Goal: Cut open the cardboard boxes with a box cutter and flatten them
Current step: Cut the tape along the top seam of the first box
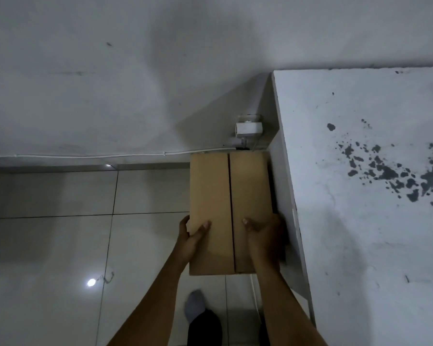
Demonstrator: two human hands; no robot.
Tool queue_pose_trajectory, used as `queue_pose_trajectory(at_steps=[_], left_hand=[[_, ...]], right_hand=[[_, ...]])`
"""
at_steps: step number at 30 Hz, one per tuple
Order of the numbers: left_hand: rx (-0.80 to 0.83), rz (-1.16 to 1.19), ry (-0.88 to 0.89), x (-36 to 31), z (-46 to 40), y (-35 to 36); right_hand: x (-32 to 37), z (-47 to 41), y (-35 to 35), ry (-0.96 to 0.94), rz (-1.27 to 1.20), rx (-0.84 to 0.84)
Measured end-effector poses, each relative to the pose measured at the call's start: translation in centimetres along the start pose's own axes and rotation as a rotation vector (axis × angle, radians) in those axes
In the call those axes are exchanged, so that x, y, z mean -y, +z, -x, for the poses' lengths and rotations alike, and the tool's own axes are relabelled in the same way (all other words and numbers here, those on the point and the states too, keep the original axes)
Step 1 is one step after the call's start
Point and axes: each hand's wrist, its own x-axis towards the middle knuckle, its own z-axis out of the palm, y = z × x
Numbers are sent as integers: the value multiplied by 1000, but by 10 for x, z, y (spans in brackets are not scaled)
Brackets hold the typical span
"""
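We have the cardboard box (229, 211) in both hands, held over the tiled floor (60, 221), tight in the corner between the wall (110, 96) and the white desk (360, 171). Its right side sits just beside the desk's left edge; can't tell if it touches. Far end of the box is near the wall socket (249, 127) and the cable (110, 155) running along the skirting.

Left hand (193, 236): fingers curled round the box's left edge, thumb flat on the top flap. Right hand (264, 233): wrapped on the right side, thumb on top, fingers hidden behind the box, so we can't tell how far they reach.

Top flaps meet at a centre seam; looks closed, no tape visible from here. No cutter in view.

Our read: this is the pick-and-move step, cutting hasn't started.

To do it well:
- Keep the grip symmetric, thumbs off the seam so the flaps don't buckle.
- Pull straight back towards us to clear the socket and cable before turning.
- Watch the right knuckles against the desk edge: little room there.
- Mind our foot (195, 303) below the box.
- Put it down seam-up on the desk or open floor so the blade runs along the seam.
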Motion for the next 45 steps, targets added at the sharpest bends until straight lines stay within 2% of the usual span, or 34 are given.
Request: queue_pose_trajectory(at_steps=[4,11,14,20,28,36,41,45], left_hand=[[-65,66,3,-8,28,-22],[-192,67,4,-42,122,-63],[-201,79,56,-68,160,-69],[-158,80,198,-124,216,-55],[-24,11,300,-184,249,36],[94,-47,240,-203,260,164],[8,11,100,-187,266,251],[-96,59,34,-177,278,289]], right_hand=[[9,29,-9,-132,-66,27],[45,100,-56,-373,4,195],[62,124,-86,-481,98,173],[88,147,-159,-639,126,42],[68,121,-265,-594,62,-138],[14,19,-360,-542,40,-69],[-12,-50,-408,-588,189,63],[-17,-78,-426,-775,337,60]])
